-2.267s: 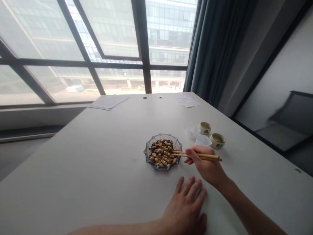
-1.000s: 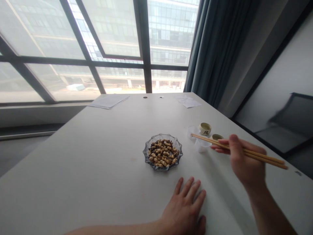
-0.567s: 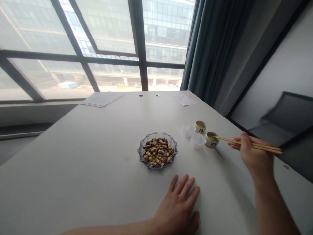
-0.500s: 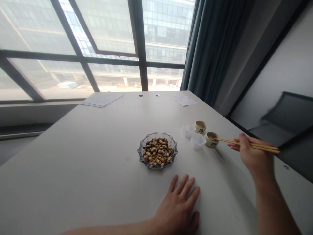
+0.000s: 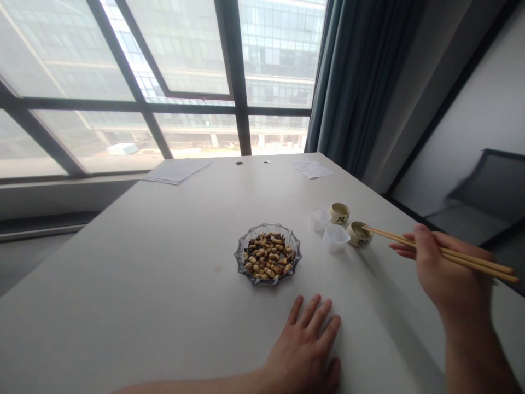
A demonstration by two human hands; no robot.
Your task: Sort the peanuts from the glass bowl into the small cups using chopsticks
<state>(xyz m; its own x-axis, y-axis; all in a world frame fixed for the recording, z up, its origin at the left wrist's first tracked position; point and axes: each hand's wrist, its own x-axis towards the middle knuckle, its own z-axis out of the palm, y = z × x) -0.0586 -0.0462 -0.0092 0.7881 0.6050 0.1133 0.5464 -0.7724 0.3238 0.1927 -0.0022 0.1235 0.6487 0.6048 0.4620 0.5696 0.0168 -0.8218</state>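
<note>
A: What are the fingers up to?

B: The fingers of the right hand are closing snugly around a pair of wooden chopsticks, and the tips are reaching left. The left hand is lying flat on the table, fingers spread wide, holding nothing.

A: Are the tips touching anything?

B: They're hanging right at a small cup, though I can't tell whether they're touching it. I can't see anything between them.

A: And the peanuts?

B: They're sitting in a glass dish on the table, just beyond the left fingertips.

A: Is anything standing in the way?

B: Yes, two clear plastic cups are standing between the dish and the chopstick tips, with a second small cup beside them. Loose papers are lying at the far edge.
</note>
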